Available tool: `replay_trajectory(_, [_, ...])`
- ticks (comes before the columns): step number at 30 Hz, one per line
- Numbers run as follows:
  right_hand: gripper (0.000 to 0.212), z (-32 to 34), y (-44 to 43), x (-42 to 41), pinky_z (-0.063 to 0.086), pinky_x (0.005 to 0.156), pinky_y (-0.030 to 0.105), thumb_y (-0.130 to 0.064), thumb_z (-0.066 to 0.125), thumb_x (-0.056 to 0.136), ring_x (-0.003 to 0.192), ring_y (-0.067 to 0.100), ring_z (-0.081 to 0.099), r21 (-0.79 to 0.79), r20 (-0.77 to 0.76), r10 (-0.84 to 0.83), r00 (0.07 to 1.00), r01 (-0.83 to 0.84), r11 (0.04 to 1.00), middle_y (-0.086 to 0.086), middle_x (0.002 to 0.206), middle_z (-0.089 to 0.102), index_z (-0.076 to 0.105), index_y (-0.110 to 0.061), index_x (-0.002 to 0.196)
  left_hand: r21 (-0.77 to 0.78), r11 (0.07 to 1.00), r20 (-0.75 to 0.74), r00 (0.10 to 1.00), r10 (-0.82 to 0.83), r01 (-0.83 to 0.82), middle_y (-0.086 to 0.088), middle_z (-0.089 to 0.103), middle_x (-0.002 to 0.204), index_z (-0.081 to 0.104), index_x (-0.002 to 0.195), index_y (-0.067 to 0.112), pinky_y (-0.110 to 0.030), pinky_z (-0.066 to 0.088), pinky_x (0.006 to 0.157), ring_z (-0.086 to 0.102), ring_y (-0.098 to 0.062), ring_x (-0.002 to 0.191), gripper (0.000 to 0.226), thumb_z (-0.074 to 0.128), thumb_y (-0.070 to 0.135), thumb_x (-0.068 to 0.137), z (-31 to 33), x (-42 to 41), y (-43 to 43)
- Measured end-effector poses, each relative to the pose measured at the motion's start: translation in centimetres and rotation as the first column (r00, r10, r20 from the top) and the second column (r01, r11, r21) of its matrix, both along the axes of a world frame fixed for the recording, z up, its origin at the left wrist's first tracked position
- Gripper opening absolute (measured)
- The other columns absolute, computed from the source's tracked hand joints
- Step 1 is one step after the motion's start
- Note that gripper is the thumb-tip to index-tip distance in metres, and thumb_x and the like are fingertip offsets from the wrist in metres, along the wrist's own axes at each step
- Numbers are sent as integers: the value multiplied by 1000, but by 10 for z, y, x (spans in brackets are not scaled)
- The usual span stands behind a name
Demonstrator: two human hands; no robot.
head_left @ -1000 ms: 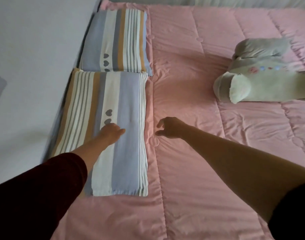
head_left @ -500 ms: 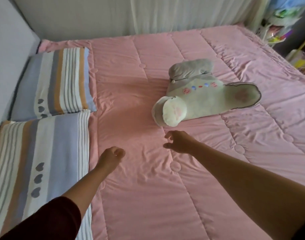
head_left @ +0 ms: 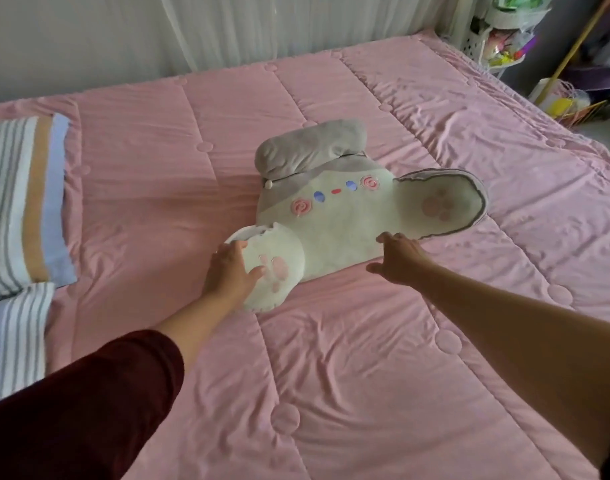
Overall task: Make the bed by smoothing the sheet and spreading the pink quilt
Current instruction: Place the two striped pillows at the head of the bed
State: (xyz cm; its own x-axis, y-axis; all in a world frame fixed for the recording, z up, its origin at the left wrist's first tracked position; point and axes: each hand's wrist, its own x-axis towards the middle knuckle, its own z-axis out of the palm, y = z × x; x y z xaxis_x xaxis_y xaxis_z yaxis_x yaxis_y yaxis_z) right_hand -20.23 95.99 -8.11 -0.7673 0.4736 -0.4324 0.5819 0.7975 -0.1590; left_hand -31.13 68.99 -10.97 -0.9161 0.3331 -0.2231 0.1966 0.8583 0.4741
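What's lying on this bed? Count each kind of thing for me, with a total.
Striped pillows: 2, far and near
Plush toy: 1
Pink quilt: 1
Total: 4
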Motion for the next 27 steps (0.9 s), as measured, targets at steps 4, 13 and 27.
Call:
replay_trajectory(4, [82,-26,27,-40,39,105,46,-52,68,81,128,35,42,17,-33,-25,999,26,1000,13,141,40,34,-10,142,-130,988,-53,994,-96,89,-18,41,139,36,139,5,-35,28,107,36,-33,129,75,67,43,83,-17,-43,56])
replay_trajectory(13, [83,-93,43,-128,42,80,32,-72,60,75,113,24,51,180,14,108,994,-109,978,11,125,48,50,-9,128,-186,971,248,950,193,-148,-20,21,154,3,151,1,-43,33,110,31,-36,138,133,43,90,61,-114,-122,140])
replay_trajectory(27, [35,-139,55,-161,39,68,27,-41,62,89,104,24,61,323,20,227,974,-221,920,4,112,63,59,-18,116,11,914,261,884,389,-406,-8,43,140,23,141,8,-42,36,109,43,-28,129,161,71,85,7,-163,-146,140])
